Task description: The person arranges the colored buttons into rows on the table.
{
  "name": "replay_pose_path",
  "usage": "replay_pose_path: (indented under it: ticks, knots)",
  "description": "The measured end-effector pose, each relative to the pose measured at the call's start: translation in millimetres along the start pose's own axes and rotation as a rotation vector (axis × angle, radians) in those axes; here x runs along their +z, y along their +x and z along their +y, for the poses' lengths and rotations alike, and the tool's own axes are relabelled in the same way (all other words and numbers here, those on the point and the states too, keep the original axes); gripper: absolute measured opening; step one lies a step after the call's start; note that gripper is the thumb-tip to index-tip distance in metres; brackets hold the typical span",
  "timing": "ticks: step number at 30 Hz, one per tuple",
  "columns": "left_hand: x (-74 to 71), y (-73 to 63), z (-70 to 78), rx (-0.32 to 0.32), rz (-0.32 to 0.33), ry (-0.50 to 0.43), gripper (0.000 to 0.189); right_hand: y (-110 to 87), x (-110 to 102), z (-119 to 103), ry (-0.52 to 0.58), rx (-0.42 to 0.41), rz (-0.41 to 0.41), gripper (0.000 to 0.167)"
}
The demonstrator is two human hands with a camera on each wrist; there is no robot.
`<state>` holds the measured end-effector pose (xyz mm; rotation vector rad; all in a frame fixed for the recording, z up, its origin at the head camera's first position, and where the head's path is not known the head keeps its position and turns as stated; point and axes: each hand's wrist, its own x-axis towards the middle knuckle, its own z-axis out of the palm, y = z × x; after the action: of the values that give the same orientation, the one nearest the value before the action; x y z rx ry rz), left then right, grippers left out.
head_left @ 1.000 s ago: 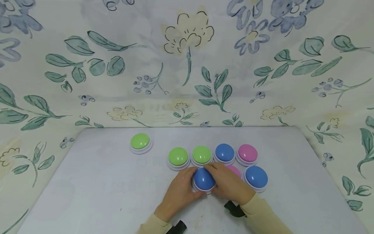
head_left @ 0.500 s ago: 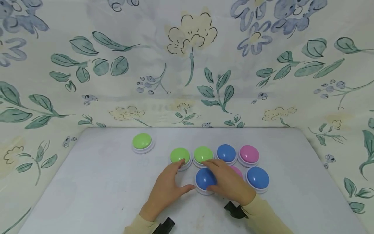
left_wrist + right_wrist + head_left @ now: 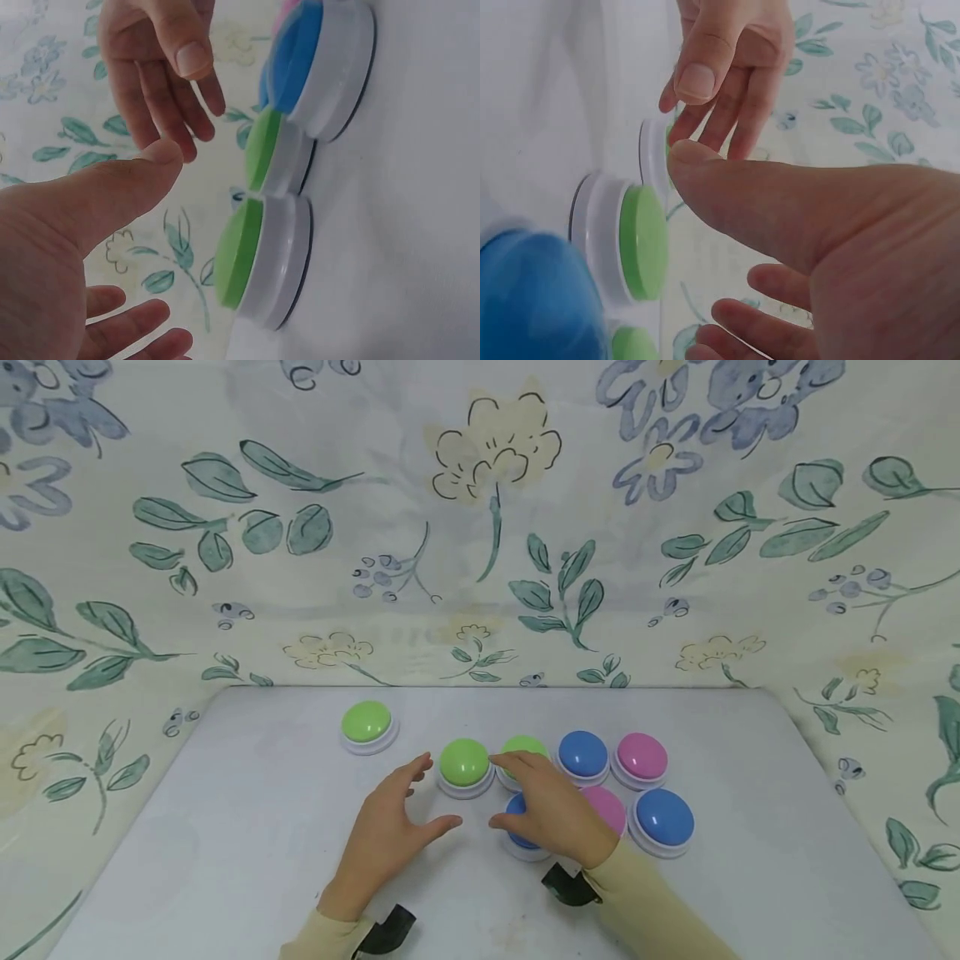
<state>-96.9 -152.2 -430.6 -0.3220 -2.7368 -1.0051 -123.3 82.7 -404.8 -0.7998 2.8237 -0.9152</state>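
Note:
Dome-topped push buttons with white round bases stand on the white table. My left hand (image 3: pixel 386 835), thumb and fingers spread, hovers to the left of a green button (image 3: pixel 463 762) and holds nothing. On that button's right side my right hand (image 3: pixel 558 810) is raised, also spread and holding nothing. It partly covers a second green button (image 3: pixel 525 745), a near blue button (image 3: pixel 517 805) and a pink button (image 3: pixel 604 810). In the left wrist view a gap separates the nearest green button (image 3: pixel 241 255) from both hands. The right wrist view has a blue button (image 3: pixel 536 300) up close.
Farther left a lone green button (image 3: pixel 366 722) stands apart. Another blue button (image 3: pixel 582 753) and a pink button (image 3: pixel 642 756) are in the back row, with one more blue button (image 3: pixel 664 817) at the right front. A flower-patterned cloth (image 3: pixel 420 652) rises behind the table.
Both hands held the near blue button between them, then the left hand let go and moved left. The right hand has since released it too, rising and shifting left toward the green button.

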Motion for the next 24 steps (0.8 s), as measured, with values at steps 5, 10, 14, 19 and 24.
replay_pose_path:
  ticks: [5, 10, 14, 19, 24]
  knots:
    - [-5.8, 1.7, -9.3, 0.012, 0.029, -0.012, 0.087, 11.7, 3.8, -8.7, 0.065, 0.002, -0.005, 0.071]
    - [-14.9, 6.4, -15.2, -0.025, 0.029, -0.01, 0.086, 24.5, 8.5, -17.0, 0.131, 0.007, -0.009, 0.07]
    - [-21.7, 10.8, -20.4, -0.047, 0.03, -0.007, 0.086, 35.4, 14.1, -22.4, 0.171, 0.041, -0.002, 0.07]
    - [-27.8, 16.4, -29.7, -0.059, 0.054, -0.012, 0.083, 50.1, 20.3, -27.4, 0.247, 0.06, 0.016, 0.07]
    - [-34.4, 21.3, -39.4, -0.05, 0.079, -0.03, 0.081, 64.0, 25.5, -31.1, 0.293, 0.077, 0.043, 0.069]
